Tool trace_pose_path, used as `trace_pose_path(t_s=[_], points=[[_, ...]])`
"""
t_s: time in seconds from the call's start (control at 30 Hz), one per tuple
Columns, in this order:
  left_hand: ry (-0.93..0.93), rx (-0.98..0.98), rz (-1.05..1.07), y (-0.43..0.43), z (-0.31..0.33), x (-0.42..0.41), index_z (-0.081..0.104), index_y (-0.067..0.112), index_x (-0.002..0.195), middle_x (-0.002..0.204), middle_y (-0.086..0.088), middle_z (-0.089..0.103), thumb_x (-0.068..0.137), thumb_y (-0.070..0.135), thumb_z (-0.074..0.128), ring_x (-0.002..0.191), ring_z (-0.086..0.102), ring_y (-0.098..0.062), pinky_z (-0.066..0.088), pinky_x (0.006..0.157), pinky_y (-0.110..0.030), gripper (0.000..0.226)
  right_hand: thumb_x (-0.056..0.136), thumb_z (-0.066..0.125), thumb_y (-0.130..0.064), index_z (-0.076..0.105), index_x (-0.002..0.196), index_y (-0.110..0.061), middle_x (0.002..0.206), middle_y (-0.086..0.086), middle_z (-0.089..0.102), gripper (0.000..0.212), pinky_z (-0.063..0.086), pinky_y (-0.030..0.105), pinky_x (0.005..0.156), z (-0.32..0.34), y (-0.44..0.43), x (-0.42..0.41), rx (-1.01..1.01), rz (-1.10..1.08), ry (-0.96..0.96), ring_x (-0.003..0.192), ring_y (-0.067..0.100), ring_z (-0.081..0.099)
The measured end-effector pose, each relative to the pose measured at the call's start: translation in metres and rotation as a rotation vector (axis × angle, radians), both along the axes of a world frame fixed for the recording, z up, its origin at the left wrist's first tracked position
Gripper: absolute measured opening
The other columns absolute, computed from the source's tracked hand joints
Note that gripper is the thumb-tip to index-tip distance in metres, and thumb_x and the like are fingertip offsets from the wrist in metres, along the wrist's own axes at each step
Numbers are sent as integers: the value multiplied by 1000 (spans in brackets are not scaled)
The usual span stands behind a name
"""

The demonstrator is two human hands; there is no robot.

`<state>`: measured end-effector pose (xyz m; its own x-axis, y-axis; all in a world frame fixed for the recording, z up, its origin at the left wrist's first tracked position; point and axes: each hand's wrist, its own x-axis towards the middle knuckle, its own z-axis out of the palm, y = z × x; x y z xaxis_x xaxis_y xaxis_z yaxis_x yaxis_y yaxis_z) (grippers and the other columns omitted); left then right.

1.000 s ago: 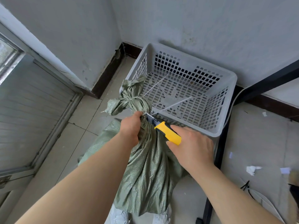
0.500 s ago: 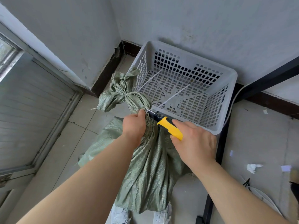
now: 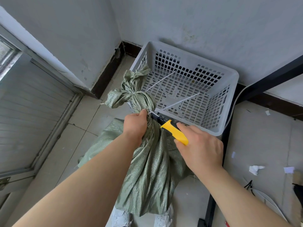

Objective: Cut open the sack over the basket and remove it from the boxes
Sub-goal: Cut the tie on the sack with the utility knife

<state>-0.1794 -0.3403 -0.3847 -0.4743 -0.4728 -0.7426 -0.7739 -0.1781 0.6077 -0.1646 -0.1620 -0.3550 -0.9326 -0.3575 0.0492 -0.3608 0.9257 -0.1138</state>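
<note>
Since a moment ago, the sack's (image 3: 147, 164) tied neck has lifted a little toward the basket (image 3: 229, 102), and the knife (image 3: 170, 128) has followed it. Green and woven, the sack hangs over the basket's near left corner, its knotted top leaning past the rim. Just below the knot, the left hand (image 3: 134, 123) is clenched around the neck. At the right, the right hand (image 3: 200, 149) grips the yellow knife handle, blade tip against the cinched fabric. White shoes (image 3: 121, 218) show on the floor below.

Sack (image 3: 152, 169) before basket (image 3: 229, 102)
</note>
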Motion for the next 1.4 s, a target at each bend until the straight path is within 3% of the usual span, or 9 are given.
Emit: trace_pose_path(t_s=[0.17,0.5,0.67,0.77,0.9,1.2,1.3,1.4], points=[[46,-103,-67,8,1,8,20,17,52,46,1,20,95,30,45,41,17,-16,17,45,-24,52,52,91,-34,73,103,-24,73,-7,71,55,28,20,49,0,1,-1,-11,-2,1,48,22,63],[13,-135,12,14,-1,17,19,17,53,49,0,19,95,26,43,42,16,-16,15,39,-20,50,54,90,-34,73,104,-25,75,-8,71,53,27,21,50,-2,-6,-1,-32,38,-23,47,21,62],[61,-224,-105,9,-1,9,20,16,51,49,0,21,96,27,43,45,18,-17,16,47,-26,52,58,88,-34,73,106,-25,75,-7,71,52,32,20,48,0,6,2,-74,-5,-47,49,21,64],[96,-313,-194,15,0,11,22,14,51,48,-2,23,98,28,42,45,20,-17,16,46,-26,53,70,80,-39,67,117,-31,90,-8,73,49,42,26,53,5,4,0,-85,-46,-130,65,23,69],[95,-318,-137,20,-3,16,21,12,51,49,-3,23,97,24,40,46,21,-18,17,47,-27,51,86,61,-47,50,134,-40,115,-10,67,50,45,31,71,11,-4,-10,-75,-2,-283,97,23,65],[48,-328,-181,8,-8,17,20,15,51,48,-1,22,98,27,42,43,19,-18,16,46,-24,53,83,66,-44,57,129,-36,105,-7,70,47,46,32,65,8,3,1,-131,5,-268,86,26,68],[44,-340,-200,8,-4,13,21,15,51,48,-2,23,98,28,41,44,20,-18,17,46,-25,53,84,64,-45,55,130,-37,109,-8,69,48,44,32,68,11,3,3,-135,-38,-298,91,25,67],[81,-367,-252,21,1,16,32,10,48,48,-9,32,98,25,41,48,32,-26,26,48,-29,53,86,60,-48,56,127,-39,103,-6,69,42,40,31,67,14,-8,-2,-135,-119,-371,93,24,65]])
